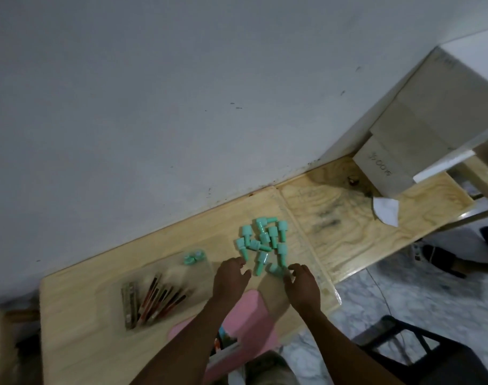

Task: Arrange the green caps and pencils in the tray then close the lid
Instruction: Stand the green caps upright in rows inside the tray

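Note:
Several green caps (265,243) lie in a loose pile on the wooden table (84,315). A clear tray (206,269) to their left holds a bundle of pencils (153,301) and two green caps (192,257) at its far end. My left hand (230,279) hovers at the pile's near left edge with its fingers apart and nothing in it. My right hand (302,284) is at the near right edge, its fingertips against a blurred cap (276,269). A pink flat object (254,304) lies at the table's front under my forearms.
Cardboard boxes (404,151) stand at the far right against the wall, with a white paper scrap (387,209) beside them. A dark chair (431,357) and dark shoes (445,259) are on the marble floor to the right.

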